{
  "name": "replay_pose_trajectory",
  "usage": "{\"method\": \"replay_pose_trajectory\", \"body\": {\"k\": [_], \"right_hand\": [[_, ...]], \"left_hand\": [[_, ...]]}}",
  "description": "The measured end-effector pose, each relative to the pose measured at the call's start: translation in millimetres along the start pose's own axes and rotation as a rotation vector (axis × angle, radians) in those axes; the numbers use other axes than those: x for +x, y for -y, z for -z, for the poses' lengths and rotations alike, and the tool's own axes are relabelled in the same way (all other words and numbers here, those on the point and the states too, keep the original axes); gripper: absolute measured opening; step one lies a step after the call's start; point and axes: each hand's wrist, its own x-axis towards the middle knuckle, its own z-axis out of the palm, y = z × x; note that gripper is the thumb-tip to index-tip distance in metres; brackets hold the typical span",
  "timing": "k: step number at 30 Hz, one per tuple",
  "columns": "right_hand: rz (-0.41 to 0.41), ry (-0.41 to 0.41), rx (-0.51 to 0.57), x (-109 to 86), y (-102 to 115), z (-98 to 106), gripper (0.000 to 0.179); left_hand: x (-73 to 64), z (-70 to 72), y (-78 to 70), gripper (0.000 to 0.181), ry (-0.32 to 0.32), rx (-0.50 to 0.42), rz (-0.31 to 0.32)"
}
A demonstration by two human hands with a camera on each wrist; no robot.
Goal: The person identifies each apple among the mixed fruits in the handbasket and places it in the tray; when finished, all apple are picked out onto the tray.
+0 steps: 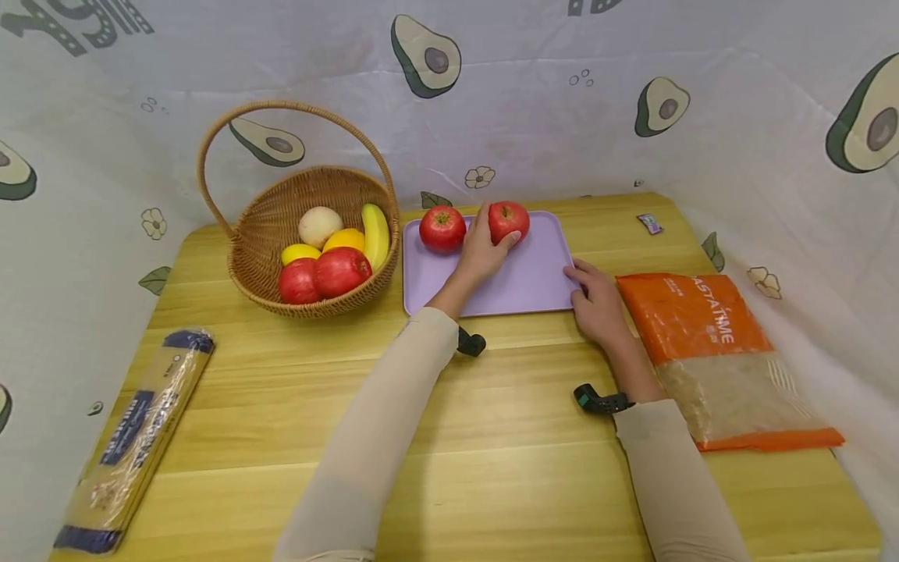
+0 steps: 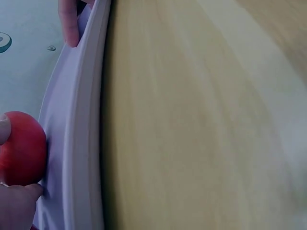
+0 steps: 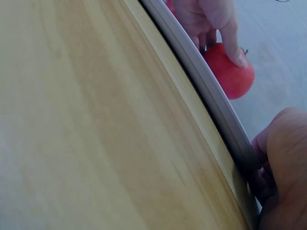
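My left hand (image 1: 483,254) grips a red apple (image 1: 509,222) over the right half of a lilac tray (image 1: 541,285), with the thumb on its near side. In the right wrist view the same apple (image 3: 230,72) shows between that hand's thumb and fingers. Another red apple (image 1: 442,229) sits at the tray's back left, just beside the left hand. My right hand (image 1: 598,308) holds the tray's right rim near the front corner; in the right wrist view its thumb and fingers (image 3: 261,143) meet that edge, partly hidden by the hand itself.
Left of the tray stands a wicker basket (image 1: 263,226) with a tall handle, holding several fruits, among them a banana (image 1: 375,234). An orange pasta bag (image 1: 723,367) lies at the right, a long noodle pack (image 1: 136,437) at the left. A small wrapper (image 1: 649,224) lies back right.
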Motion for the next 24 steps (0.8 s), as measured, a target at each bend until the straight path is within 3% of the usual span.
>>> {"method": "replay_pose_trajectory", "body": {"k": [7, 11, 16, 24], "right_hand": [[-0.008, 0.008, -0.009, 0.2, -2, -1, 0.050], [-0.016, 0.015, -0.011, -1.2, -2, 0, 0.050], [-0.015, 0.016, -0.019, -2.0, -1, 1, 0.051], [-0.007, 0.008, -0.013, -0.7, -3, 1, 0.050]], "left_hand": [[-10.5, 14.6, -0.6, 0.088, 0.045, -0.001, 0.019], [-20.7, 27.3, -5.2, 0.082, 0.069, 0.025, -0.019], [-41.3, 47.3, -11.0, 0.082, 0.096, 0.058, -0.108], [-84.7, 92.5, -19.4, 0.076, 0.091, 0.222, -0.305]]}}
